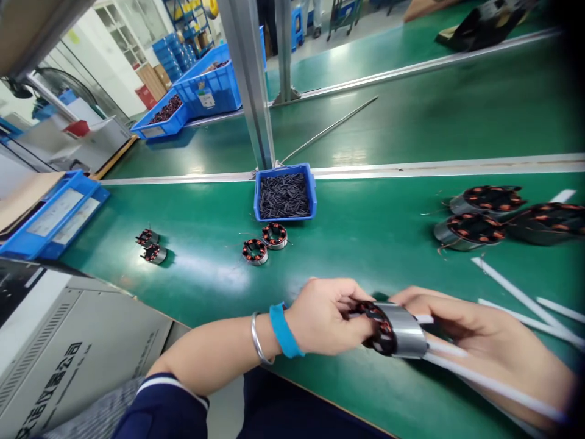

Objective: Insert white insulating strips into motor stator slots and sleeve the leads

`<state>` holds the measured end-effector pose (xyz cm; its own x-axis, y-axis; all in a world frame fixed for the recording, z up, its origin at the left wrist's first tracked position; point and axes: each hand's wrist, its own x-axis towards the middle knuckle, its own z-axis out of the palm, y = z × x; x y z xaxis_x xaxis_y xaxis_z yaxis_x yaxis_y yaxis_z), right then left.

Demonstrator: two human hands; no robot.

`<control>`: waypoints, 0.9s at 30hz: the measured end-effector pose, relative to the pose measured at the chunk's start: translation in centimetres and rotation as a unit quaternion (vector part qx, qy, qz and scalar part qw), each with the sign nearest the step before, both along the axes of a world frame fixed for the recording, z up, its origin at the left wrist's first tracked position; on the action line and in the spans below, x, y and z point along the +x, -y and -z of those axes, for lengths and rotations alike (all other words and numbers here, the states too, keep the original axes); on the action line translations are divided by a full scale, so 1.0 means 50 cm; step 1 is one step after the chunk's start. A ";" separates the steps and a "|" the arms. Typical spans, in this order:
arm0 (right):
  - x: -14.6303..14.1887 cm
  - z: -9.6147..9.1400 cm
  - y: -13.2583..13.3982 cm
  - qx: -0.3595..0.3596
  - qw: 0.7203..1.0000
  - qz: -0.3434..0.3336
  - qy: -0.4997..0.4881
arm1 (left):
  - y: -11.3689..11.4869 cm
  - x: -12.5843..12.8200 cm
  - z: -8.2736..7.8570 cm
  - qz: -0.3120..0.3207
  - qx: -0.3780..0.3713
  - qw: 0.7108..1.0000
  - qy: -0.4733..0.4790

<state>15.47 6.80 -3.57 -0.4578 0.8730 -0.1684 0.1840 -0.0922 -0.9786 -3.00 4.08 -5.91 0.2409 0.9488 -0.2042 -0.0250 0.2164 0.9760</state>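
Note:
Between my two hands, above the green bench, a motor stator (402, 330) lies on its side, a silver ring with dark, copper-wound teeth. The fingers of my left hand (331, 317) pinch its wound end; a blue band and a metal bangle circle that wrist. On the other side my right hand (493, 341) curls round the stator's silver edge, its fingertips partly hidden behind it. White strips (493, 379) stick out from the stator and run along the right palm toward the lower right.
A blue bin (285, 166) of small dark pieces stands at the bench's middle. Smaller stators (255, 252) sit before it, others (154, 253) farther left. Larger stators (470, 233) and loose white strips (516, 286) lie right. A metal post (250, 79) rises behind the bin.

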 end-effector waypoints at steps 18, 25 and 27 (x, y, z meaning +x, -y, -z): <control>0.027 0.033 -0.028 -0.039 0.997 -0.039 -0.057 | -0.037 -0.018 -0.041 0.050 -0.221 0.962 0.150; 0.018 0.023 -0.028 -0.029 0.998 -0.013 -0.058 | -0.034 -0.014 -0.046 0.026 -0.215 0.965 0.148; 0.026 0.029 -0.034 -0.011 0.998 -0.052 -0.032 | -0.034 -0.015 -0.038 0.022 -0.186 0.970 0.156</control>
